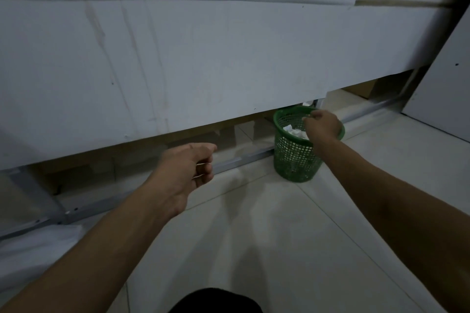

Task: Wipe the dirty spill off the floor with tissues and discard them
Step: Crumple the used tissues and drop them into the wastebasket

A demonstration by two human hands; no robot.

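A green mesh wastebasket (292,157) stands on the pale tiled floor (267,223) against the base of the wall. Crumpled white tissues (295,131) lie inside it. My right hand (324,124) hovers over the basket's rim with its fingers hanging loosely downward, and I see no tissue in it. My left hand (185,168) is stretched out in the air to the left of the basket, fingers loosely curled and holding nothing. No spill shows on the floor in view.
A large grey-white wall panel (203,58) fills the upper view, with a gap and a metal rail (241,160) along its bottom edge. A white board (442,89) leans at the right. A dark piece of my clothing (216,300) is at the bottom edge.
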